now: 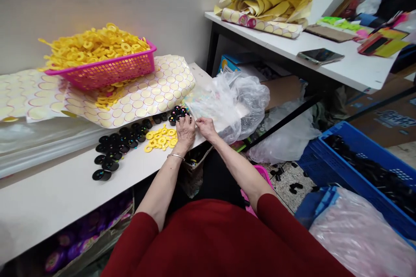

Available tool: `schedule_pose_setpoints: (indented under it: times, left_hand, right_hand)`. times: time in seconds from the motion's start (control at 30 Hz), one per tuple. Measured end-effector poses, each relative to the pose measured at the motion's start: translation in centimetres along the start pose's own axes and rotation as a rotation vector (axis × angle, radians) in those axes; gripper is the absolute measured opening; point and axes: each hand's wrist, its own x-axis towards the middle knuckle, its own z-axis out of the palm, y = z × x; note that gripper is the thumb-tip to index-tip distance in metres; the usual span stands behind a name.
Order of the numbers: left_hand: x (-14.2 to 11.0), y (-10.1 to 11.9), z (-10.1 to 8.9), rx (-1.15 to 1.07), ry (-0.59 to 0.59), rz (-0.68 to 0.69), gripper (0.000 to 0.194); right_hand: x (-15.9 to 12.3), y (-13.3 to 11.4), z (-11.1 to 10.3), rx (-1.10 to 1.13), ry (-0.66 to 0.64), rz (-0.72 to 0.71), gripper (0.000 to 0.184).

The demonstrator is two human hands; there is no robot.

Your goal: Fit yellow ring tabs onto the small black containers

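Observation:
My left hand (185, 131), with a bracelet at the wrist, reaches over the table, its fingers curled down against a cluster of small black cups (175, 113) that have coloured beads in them. Beside it my right hand (206, 128) has thumb and fingers pinched together near the left fingertips; whatever lies in either grip is too small or hidden to make out. Left of the hands is a loose pile of yellow plastic rings (160, 139). Farther left several rows of black cups (113, 145) stand or lie on the white table (107, 199).
A pink basket (113, 69) heaped with yellow rings stands on sheets of round stickers (156, 91). Clear plastic bags (247, 99) lie right of my hands. A higher white table (341, 69) holds a phone (320, 56). A blue crate (367, 160) of black parts stands at the right.

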Motion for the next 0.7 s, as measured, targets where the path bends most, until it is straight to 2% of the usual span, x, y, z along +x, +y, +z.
schedule_pose_setpoints:
  times: [0.07,0.3,0.53,0.7]
  left_hand:
    - [0.1,-0.1,0.1,0.006,0.015,-0.009,0.031]
    - [-0.1,-0.2,0.2,0.032,0.073,-0.019,0.026]
    - [-2.8,-0.2,-0.9,-0.059,0.164,-0.07,0.024]
    - [-5.9,-1.0,-0.4,-0.122,0.229,-0.074,0.019]
  right_hand:
    - [0.4,0.3,0.0,-0.294,-0.026,-0.128,0.018]
    - [0.9,1.0,1.2,-0.783,-0.114,-0.235,0.02]
    - [1.7,1.3,1.4,-0.797,-0.056,-0.326,0.029]
    - [1.7,1.8,1.0,-0.701,-0.057,-0.368,0.027]
